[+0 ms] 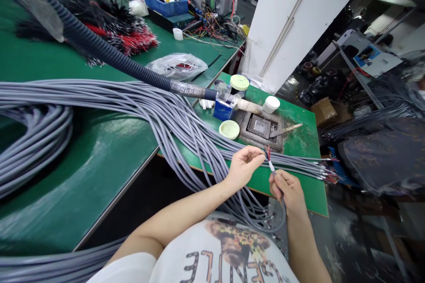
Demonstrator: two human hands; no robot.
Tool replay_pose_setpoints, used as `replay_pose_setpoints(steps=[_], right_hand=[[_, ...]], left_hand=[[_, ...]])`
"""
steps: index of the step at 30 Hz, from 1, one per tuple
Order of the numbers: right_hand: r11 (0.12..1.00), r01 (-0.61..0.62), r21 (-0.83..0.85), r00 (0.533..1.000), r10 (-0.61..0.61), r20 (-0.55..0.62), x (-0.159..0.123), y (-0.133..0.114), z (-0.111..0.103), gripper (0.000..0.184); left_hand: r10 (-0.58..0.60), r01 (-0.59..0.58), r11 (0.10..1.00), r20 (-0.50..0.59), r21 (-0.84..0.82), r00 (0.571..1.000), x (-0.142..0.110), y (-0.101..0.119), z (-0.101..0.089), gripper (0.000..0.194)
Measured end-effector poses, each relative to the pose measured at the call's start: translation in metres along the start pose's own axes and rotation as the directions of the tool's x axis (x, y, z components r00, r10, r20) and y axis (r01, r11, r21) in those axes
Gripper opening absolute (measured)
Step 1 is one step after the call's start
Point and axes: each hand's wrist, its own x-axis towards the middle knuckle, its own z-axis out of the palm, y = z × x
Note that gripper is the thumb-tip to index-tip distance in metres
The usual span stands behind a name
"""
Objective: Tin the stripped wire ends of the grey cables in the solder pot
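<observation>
My right hand is closed around a grey cable just below its stripped end. That end points up, with a white sleeve and several thin red and dark wires fanning out above it. My left hand has thumb and forefinger pinched at the side of these wires, seemingly on one dark wire. Under and behind both hands runs a thick bundle of grey cables, its stripped ends lying at the right edge of the green table.
Ahead sits a solder pot with a scraper across it. Round containers, a pale green dish and a white-lidded jar, stand around it. A ribbed hose crosses above the table. A white pillar rises behind.
</observation>
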Motion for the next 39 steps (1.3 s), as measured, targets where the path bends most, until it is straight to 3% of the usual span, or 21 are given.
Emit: replay_pose_setpoints(steps=[13,18,23,28,33,39], right_hand=[[0.991,0.039,-0.127,0.999,-0.039,0.006,0.0,-0.007,0.004,0.029],[0.989,0.04,-0.143,0.999,-0.044,-0.025,-0.001,-0.01,0.008,0.029],[0.998,0.047,-0.043,0.996,-0.05,-0.07,0.0,-0.008,0.008,0.024],[0.99,0.081,-0.113,0.997,-0.081,-0.001,0.013,-0.021,0.012,0.035],[0.941,0.201,-0.272,0.973,-0.225,-0.058,0.028,-0.037,0.023,0.02],[0.898,0.399,-0.185,0.908,-0.415,-0.056,0.036,-0.035,0.035,0.009]], left_hand=[[-0.037,0.036,0.999,-0.014,-0.037,0.999,0.004,0.004,-0.001,0.024],[-0.007,0.007,1.0,-0.001,-0.015,1.0,0.005,0.004,-0.002,0.024],[0.05,-0.049,0.998,0.0,0.049,0.999,0.001,-0.001,-0.003,0.019],[0.075,-0.079,0.993,0.041,0.086,0.996,-0.006,-0.011,-0.005,0.016],[0.05,-0.049,0.999,0.046,-0.015,0.998,-0.009,-0.007,-0.007,0.017],[-0.036,0.048,0.982,0.071,-0.183,0.997,-0.009,0.0,-0.006,0.02]])
